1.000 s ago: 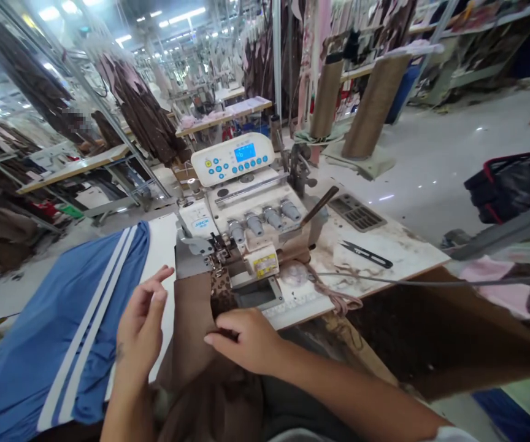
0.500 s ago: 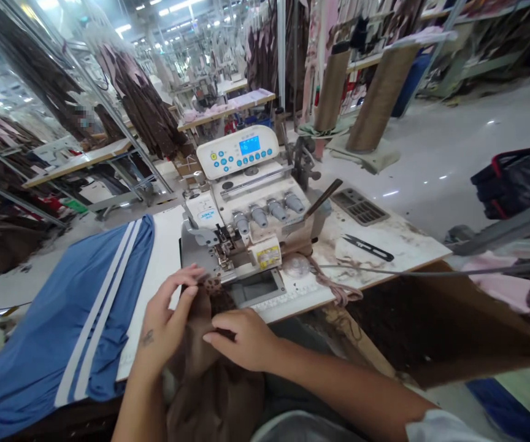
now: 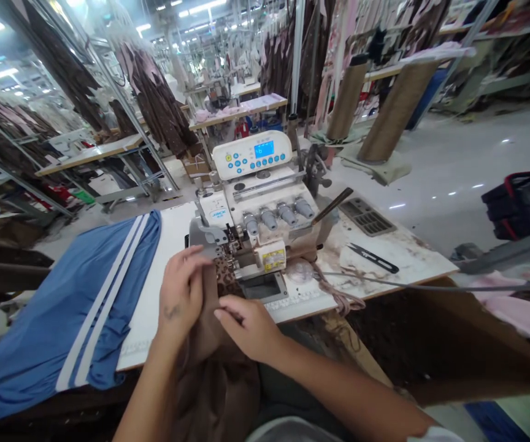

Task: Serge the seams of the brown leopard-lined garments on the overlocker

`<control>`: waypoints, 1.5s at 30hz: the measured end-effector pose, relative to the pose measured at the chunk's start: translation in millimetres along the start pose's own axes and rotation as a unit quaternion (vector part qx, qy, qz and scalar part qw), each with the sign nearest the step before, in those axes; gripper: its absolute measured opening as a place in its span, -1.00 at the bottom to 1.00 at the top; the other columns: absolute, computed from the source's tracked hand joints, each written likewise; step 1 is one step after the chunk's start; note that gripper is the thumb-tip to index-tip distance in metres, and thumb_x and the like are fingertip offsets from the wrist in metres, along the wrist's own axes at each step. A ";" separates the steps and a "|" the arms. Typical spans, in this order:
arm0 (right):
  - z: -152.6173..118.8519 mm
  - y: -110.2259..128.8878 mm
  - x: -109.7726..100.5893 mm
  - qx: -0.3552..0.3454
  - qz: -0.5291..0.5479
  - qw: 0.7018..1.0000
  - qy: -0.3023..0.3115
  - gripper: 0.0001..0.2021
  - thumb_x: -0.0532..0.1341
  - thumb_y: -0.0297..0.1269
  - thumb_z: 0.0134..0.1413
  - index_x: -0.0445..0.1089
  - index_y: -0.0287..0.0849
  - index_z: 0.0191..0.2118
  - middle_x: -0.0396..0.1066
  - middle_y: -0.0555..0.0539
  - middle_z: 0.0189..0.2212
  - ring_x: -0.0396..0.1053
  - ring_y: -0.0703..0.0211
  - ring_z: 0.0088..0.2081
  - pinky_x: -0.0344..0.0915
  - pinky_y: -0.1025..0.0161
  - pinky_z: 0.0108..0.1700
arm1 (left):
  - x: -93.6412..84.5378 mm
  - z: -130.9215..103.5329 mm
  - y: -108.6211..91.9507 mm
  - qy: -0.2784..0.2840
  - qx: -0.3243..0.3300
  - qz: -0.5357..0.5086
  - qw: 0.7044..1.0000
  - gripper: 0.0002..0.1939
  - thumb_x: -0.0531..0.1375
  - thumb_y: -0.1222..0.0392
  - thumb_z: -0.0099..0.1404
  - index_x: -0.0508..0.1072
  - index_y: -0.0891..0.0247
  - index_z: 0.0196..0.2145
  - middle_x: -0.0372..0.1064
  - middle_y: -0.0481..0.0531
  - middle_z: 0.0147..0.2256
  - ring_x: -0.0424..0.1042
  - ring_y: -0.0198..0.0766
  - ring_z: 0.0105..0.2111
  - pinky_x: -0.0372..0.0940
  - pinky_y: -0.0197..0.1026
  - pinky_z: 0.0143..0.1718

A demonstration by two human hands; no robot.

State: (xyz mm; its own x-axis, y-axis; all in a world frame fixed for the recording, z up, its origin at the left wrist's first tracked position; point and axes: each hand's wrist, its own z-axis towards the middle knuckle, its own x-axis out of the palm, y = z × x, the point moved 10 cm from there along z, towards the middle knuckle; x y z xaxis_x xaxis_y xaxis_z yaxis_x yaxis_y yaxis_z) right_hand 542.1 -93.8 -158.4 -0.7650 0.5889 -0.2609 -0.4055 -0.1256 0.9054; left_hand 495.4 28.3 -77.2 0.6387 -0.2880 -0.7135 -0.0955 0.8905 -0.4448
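A white overlock sewing machine (image 3: 272,230) with a lit blue display stands in front of me. Brown fabric (image 3: 221,383) rises from my lap to the machine's front left, and a leopard-print patch (image 3: 228,277) shows on it beside the presser foot (image 3: 234,248). My left hand (image 3: 182,291) is closed on the fabric's left side, close to the needle area, its fingertips partly over the cloth. Lower and to the right, my right hand (image 3: 251,328) pinches the fabric's right edge between thumb and bent fingers.
Blue fabric with white stripes (image 3: 103,294) drapes over the table's left side. Black thread snips (image 3: 373,258) and a grey compartment tray (image 3: 367,216) lie right of the machine. A cord (image 3: 412,286) crosses the table's front right. Fabric rolls (image 3: 396,110) stand behind.
My left hand has moved up toward the needle area with the brown fabric. More leopard print shows beside the presser foot. The whole view has shifted slightly.
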 end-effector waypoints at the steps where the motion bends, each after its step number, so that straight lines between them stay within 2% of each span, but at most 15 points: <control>1: -1.5 3.4 4.1 -0.017 -0.011 1.000 0.009 -0.77 0.19 -0.28 0.38 0.40 -0.11 -0.37 0.40 0.07 -0.52 0.29 0.23 -0.47 0.11 0.30 -0.39 | 1.2 -7.2 -15.8 0.049 0.061 0.023 0.997 -0.72 0.10 0.27 0.45 0.61 0.05 -0.16 0.48 0.08 0.21 0.36 -0.01 0.30 0.24 0.15 0.33; 3: -5.2 12.8 17.1 -0.064 -0.035 0.997 0.038 -0.76 0.19 -0.27 0.40 0.44 -0.11 -0.37 0.51 0.02 -0.45 0.40 0.20 -0.41 0.18 0.31 -0.33 | -3.0 -28.3 -37.8 0.142 0.182 0.110 0.967 -0.69 0.12 0.36 0.37 0.62 0.03 -0.19 0.32 0.00 0.37 0.20 0.05 0.42 0.14 0.22 0.41; 5: -7.4 19.7 30.0 -0.091 -0.039 0.993 0.063 -0.77 0.19 -0.25 0.42 0.48 -0.11 -0.32 0.57 0.00 -0.39 0.48 0.18 -0.35 0.24 0.32 -0.27 | -25.2 -40.7 -39.0 0.163 0.240 0.203 0.935 -0.72 0.17 0.35 0.33 0.60 0.04 -0.14 0.18 0.03 0.45 0.11 0.17 0.46 0.06 0.34 0.44; 8: -7.1 24.5 33.8 -0.085 0.015 0.994 0.069 -0.80 0.19 -0.24 0.44 0.54 -0.11 -0.21 0.61 -0.01 -0.34 0.52 0.18 -0.31 0.28 0.33 -0.24 | -68.3 -30.5 -26.4 0.110 0.195 0.206 0.953 -0.81 0.25 0.19 0.39 0.59 0.01 -0.07 0.31 0.07 0.37 0.20 0.19 0.41 0.11 0.36 0.41; 10: -9.0 23.8 24.6 -0.070 0.062 0.994 0.053 -0.80 0.18 -0.22 0.45 0.55 -0.11 -0.18 0.60 -0.01 -0.33 0.52 0.18 -0.30 0.29 0.33 -0.23 | -76.4 -18.7 -18.7 0.074 0.112 0.092 0.987 -0.89 0.24 0.15 0.45 0.55 0.01 -0.11 0.46 0.06 0.21 0.36 0.08 0.31 0.24 0.24 0.35; 13: -16.2 10.1 -0.3 -0.036 0.063 0.997 0.009 -0.75 0.18 -0.19 0.46 0.52 -0.11 -0.26 0.53 -0.01 -0.40 0.46 0.17 -0.34 0.29 0.30 -0.24 | -47.1 -6.9 -12.5 0.017 0.009 -0.070 0.997 -0.94 0.23 0.16 0.49 0.53 0.08 -0.15 0.57 0.00 -0.12 0.57 -0.12 -0.02 0.44 -0.03 0.08; 15: -19.8 -3.8 -22.5 -0.017 0.025 0.999 -0.044 -0.73 0.18 -0.19 0.46 0.50 -0.11 -0.31 0.47 -0.02 -0.42 0.42 0.13 -0.33 0.30 0.25 -0.21 | -17.4 -1.1 -15.1 -0.004 0.000 -0.071 0.997 -0.90 0.26 0.12 0.48 0.59 0.10 -0.18 0.56 -0.02 -0.24 0.55 -0.18 -0.16 0.43 -0.12 -0.03; 18: -17.5 -22.3 -48.7 -0.005 -0.003 0.993 -0.118 -0.79 0.25 -0.17 0.41 0.52 -0.13 -0.26 0.47 -0.11 -0.24 0.45 0.05 -0.15 0.35 0.17 -0.04 | 11.7 2.7 -13.4 -0.004 0.000 -0.048 0.999 -0.86 0.26 0.12 0.49 0.65 0.09 -0.14 0.57 -0.02 -0.18 0.53 -0.20 -0.13 0.38 -0.15 0.01; 20: -8.9 -32.1 -43.6 0.000 0.026 0.996 -0.084 -0.79 0.33 -0.12 0.36 0.53 -0.15 -0.26 0.46 -0.13 -0.15 0.45 0.06 -0.10 0.36 0.18 -0.01 | 12.9 0.5 -5.8 -0.012 -0.016 -0.038 0.999 -0.86 0.25 0.15 0.50 0.62 0.11 -0.07 0.58 -0.02 -0.14 0.53 -0.21 -0.09 0.36 -0.17 0.02; 23: -0.9 -36.9 -16.5 -0.011 0.065 0.997 0.031 -0.66 0.33 -0.08 0.37 0.42 -0.15 -0.42 0.39 0.00 -0.37 0.40 0.17 -0.28 0.29 0.28 -0.21 | 3.9 -4.1 1.8 -0.017 -0.029 -0.004 0.999 -0.89 0.24 0.17 0.50 0.58 0.13 -0.08 0.58 -0.04 -0.15 0.53 -0.23 -0.12 0.34 -0.21 -0.01; 26: -6.3 -36.5 -3.3 -0.043 0.019 0.997 0.066 -0.56 0.25 -0.10 0.46 0.29 -0.14 -0.49 0.26 0.06 -0.52 0.28 0.22 -0.41 0.12 0.29 -0.33 | 7.0 -4.3 -4.9 0.028 0.005 0.018 0.999 -0.84 0.18 0.22 0.54 0.60 0.12 -0.11 0.54 -0.03 -0.16 0.51 -0.25 -0.12 0.33 -0.22 0.00; 31: -19.8 -33.4 -3.2 -0.099 0.000 0.994 0.049 -0.39 0.17 0.06 0.52 0.12 -0.13 -0.57 0.11 0.10 -0.61 0.14 0.27 -0.52 -0.05 0.25 -0.42 | 14.5 0.2 -8.4 0.063 0.012 0.035 0.997 -0.82 0.17 0.27 0.54 0.60 0.13 -0.09 0.50 -0.02 -0.16 0.49 -0.28 -0.12 0.31 -0.25 -0.02; 35: -22.1 -34.4 -3.1 -0.107 -0.001 0.993 0.038 -0.32 0.15 0.18 0.49 0.14 -0.14 -0.61 0.14 0.08 -0.65 0.14 0.28 -0.55 -0.05 0.24 -0.44 | 13.8 5.0 -6.8 0.062 0.004 0.045 0.997 -0.86 0.22 0.23 0.52 0.60 0.09 -0.11 0.52 -0.06 -0.19 0.49 -0.27 -0.14 0.31 -0.21 -0.04; 40: -25.2 -35.3 -4.5 -0.112 -0.015 0.993 0.022 -0.35 0.19 0.15 0.48 0.24 -0.13 -0.61 0.23 0.07 -0.63 0.21 0.28 -0.54 0.01 0.26 -0.43 | 8.2 11.1 12.5 0.003 -0.075 0.077 0.994 -0.80 0.31 0.01 0.43 0.54 0.16 -0.13 0.44 0.11 -0.03 0.42 -0.02 0.10 0.24 0.03 0.19; 45: -25.2 -30.4 -23.1 -0.125 0.013 0.991 -0.051 -0.37 0.17 0.09 0.52 0.17 -0.14 -0.59 0.13 0.10 -0.62 0.13 0.30 -0.55 -0.03 0.27 -0.46 | 26.7 16.2 20.1 0.028 -0.118 0.114 0.986 -0.73 0.21 -0.07 0.44 0.42 0.20 -0.20 0.37 0.24 0.04 0.28 0.24 0.27 0.14 0.26 0.29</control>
State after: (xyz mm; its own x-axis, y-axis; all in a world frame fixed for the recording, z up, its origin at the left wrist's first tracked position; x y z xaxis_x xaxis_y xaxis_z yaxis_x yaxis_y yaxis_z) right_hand 559.4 -123.7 -188.4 -0.7279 0.6586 -0.1911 -0.5067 -0.3288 0.7970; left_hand 522.9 44.3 -96.4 0.5371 -0.1145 -0.8357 -0.4112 0.8296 -0.3778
